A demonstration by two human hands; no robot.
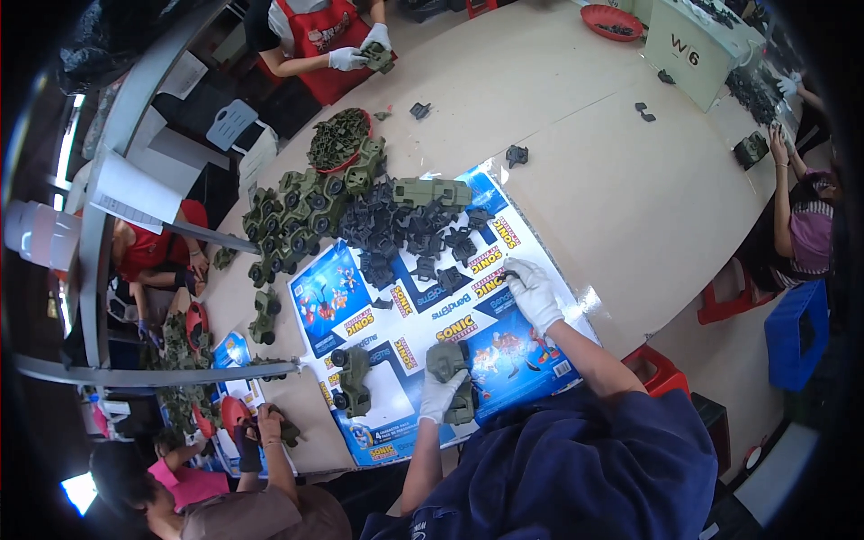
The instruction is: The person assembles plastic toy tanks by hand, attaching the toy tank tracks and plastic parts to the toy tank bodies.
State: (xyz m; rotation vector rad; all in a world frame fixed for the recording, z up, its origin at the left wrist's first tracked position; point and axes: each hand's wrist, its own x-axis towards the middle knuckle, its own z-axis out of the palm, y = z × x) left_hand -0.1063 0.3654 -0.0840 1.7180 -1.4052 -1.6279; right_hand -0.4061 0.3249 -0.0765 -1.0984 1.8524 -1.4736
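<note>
In a white glove, my left hand [440,397] is closed round an olive-green toy vehicle [446,361] at the near edge of the printed cardboard sheet. My right hand [535,297], gloved too, is over the sheet's right side with its fingertips drawn together. A small dark piece shows at those fingertips, too small to name. Left of my left hand, another green toy vehicle [353,382] with black wheels lies on the sheet. Beyond both hands is a heap of black plastic parts [387,225], with a long green vehicle body [432,192] at its far side.
Several green toy vehicles [292,211] are crowded left of the heap, near a red basket [367,135] of green parts. Loose black parts [517,156] dot the table [594,180]. A metal frame [216,372] borders the left. Co-workers sit or stand around, one in a red apron [328,45].
</note>
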